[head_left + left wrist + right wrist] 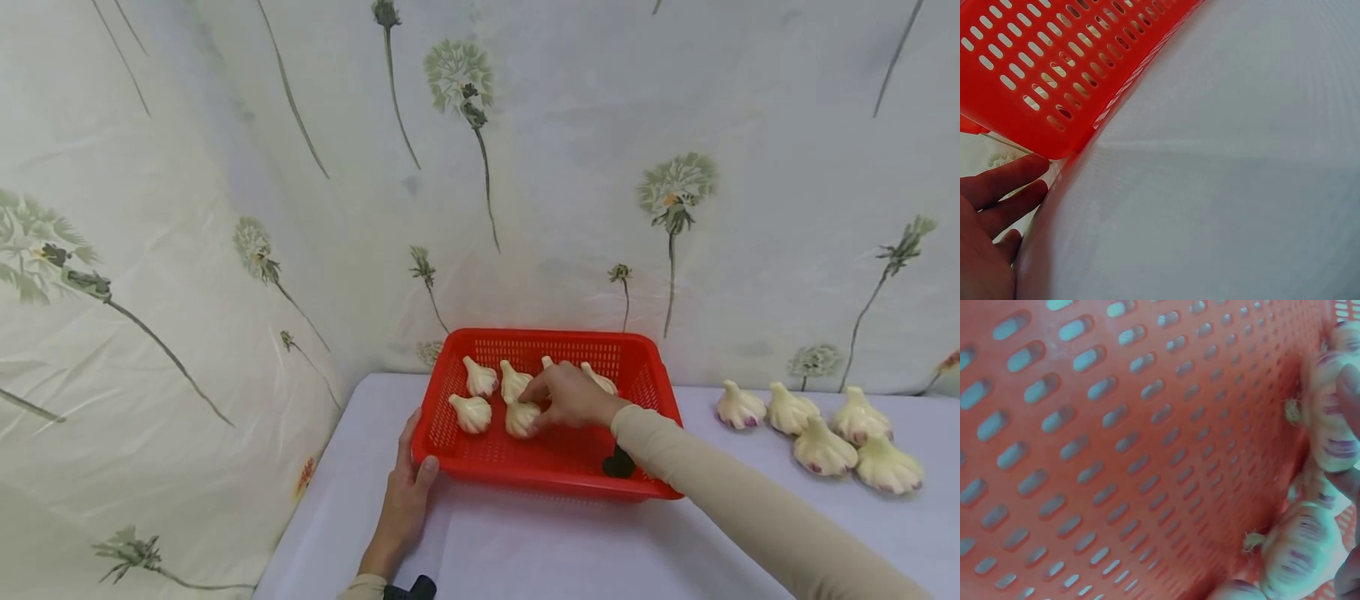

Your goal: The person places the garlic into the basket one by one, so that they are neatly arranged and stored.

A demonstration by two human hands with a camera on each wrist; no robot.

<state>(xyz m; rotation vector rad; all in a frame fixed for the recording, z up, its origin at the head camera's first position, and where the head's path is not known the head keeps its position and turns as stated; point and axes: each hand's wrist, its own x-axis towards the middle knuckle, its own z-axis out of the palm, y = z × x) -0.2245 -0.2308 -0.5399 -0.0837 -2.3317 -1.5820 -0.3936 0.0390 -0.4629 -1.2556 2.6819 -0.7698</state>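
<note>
Reaches right hand point(572, 395) into basket point(525, 476), pinching garlic bulb point(521, 422) in grip. Rests left hand point(406, 493) against near-left corner, grip wide and relaxed. Partly hides two rear bulbs point(602, 381).

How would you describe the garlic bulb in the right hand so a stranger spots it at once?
Start with the red basket on the table. Inside, in the head view's nearer row, find the garlic bulb just right of a second bulb. Unlike its neighbours, it is pinched by the right hand.
</note>
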